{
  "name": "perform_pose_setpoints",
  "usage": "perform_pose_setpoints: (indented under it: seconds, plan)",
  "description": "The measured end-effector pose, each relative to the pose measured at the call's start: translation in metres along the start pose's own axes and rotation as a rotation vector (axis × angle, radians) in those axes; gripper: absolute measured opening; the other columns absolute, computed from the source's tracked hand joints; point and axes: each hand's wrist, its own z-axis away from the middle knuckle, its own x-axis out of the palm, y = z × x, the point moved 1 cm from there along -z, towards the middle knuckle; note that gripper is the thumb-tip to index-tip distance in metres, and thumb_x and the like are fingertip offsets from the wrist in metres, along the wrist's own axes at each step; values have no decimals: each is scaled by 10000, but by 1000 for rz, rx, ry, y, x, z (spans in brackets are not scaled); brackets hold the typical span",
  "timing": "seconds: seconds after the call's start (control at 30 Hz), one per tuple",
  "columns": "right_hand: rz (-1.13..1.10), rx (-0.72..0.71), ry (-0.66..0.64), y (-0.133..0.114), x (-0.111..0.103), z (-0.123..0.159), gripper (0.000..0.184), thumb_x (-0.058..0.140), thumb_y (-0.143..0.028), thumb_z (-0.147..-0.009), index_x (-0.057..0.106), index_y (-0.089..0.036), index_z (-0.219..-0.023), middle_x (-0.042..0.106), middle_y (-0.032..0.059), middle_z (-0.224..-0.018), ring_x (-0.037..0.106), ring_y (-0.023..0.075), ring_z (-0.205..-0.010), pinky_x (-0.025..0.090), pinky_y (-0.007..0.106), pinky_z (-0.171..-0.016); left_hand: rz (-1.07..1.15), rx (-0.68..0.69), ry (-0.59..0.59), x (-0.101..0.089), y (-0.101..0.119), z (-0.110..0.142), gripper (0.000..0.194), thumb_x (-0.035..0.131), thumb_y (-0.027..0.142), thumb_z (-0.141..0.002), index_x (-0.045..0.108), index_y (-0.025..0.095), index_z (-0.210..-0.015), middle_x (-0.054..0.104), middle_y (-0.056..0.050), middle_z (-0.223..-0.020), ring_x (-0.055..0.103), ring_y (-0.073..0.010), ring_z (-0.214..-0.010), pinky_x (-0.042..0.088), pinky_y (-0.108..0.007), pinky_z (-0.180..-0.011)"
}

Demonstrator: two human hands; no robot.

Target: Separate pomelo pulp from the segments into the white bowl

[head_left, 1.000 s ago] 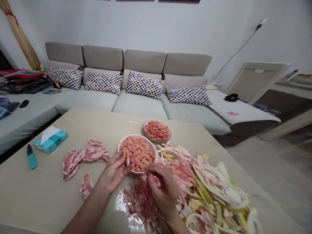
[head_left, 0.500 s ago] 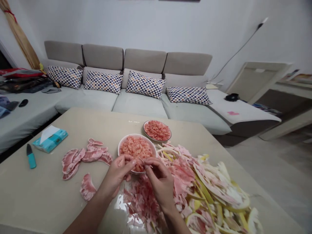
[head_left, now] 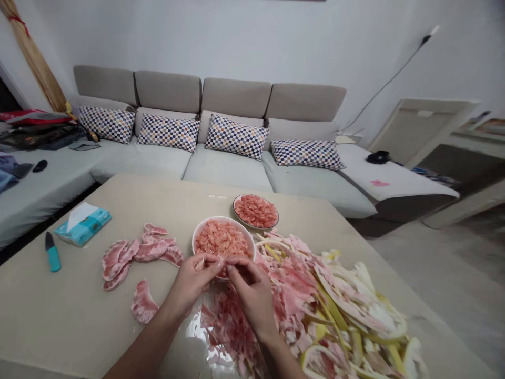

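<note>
Over the near rim of a white bowl (head_left: 252, 247) of pink pomelo pulp (head_left: 221, 238), my left hand (head_left: 194, 279) and my right hand (head_left: 252, 295) meet with thumbs and fingers pinched. Between them is a small piece of pomelo flesh, mostly hidden by the fingertips. Left of the bowl lie several unpeeled pomelo segments (head_left: 153, 251), and one single segment (head_left: 143, 303) sits nearer me. Beneath and beside my right hand spreads a heap of pink membrane scraps (head_left: 232, 326).
A dark-rimmed plate of pulp (head_left: 255, 211) stands behind the bowl. Yellow-white pomelo peels (head_left: 355, 316) cover the table's right side. At the left are a tissue pack (head_left: 83, 225) and a teal-handled knife (head_left: 52, 253). A sofa (head_left: 229, 166) runs behind the table.
My right hand has moved left and in against my left hand, so the fingertips now meet. The view has shifted slightly; bowl, plate and segments stay put.
</note>
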Motion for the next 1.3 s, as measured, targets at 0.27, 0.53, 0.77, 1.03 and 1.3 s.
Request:
perform_pose_setpoints:
  seconds: [0.27, 0.53, 0.77, 1.03, 1.3]
  plan:
    - [50, 30, 165, 6, -13, -4, 90, 667, -253, -770, 693, -177, -810, 722, 44, -809, 679, 190, -751, 571, 315, -711, 7, -33, -31, 3, 3, 2, 280, 753, 411, -704, 691, 143, -755, 476, 43, -568, 350, -74, -478, 211, -186, -413]
    - [354, -143, -6, -3, -64, 13, 141, 567, -211, -866, 702, -220, -827, 708, 64, -942, 651, 228, -952, 512, 388, -871, 4, 76, 114, -4, 2, -24, 278, 820, 243, -610, 757, 182, -874, 697, -32, -831, 587, -159, -740, 414, -203, -623]
    - [676, -279, -187, 8, -80, 39, 108, 620, -237, -860, 727, -233, -847, 711, 87, -953, 683, 244, -881, 569, 371, -755, 159, -4, 53, -11, -1, -30, 304, 800, 389, -657, 712, 134, -797, 592, 9, -671, 475, -90, -542, 319, -185, -468]
    - [739, -174, -252, 10, -73, 35, 197, 566, -268, -902, 716, -206, -792, 688, 105, -957, 651, 243, -894, 540, 379, -795, 392, -128, -15, -12, 2, -31, 594, 469, 582, -862, 698, 46, -973, 585, -47, -688, 452, -107, -542, 374, -226, -499]
    - [492, -44, -294, -9, -28, -1, 245, 613, -339, -884, 646, -218, -1095, 693, 73, -1042, 642, 220, -909, 502, 341, -816, 345, -78, 12, -5, -4, -24, 625, 341, 585, -925, 619, 136, -1259, 661, -125, -1243, 533, -243, -1221, 397, -329, -990]
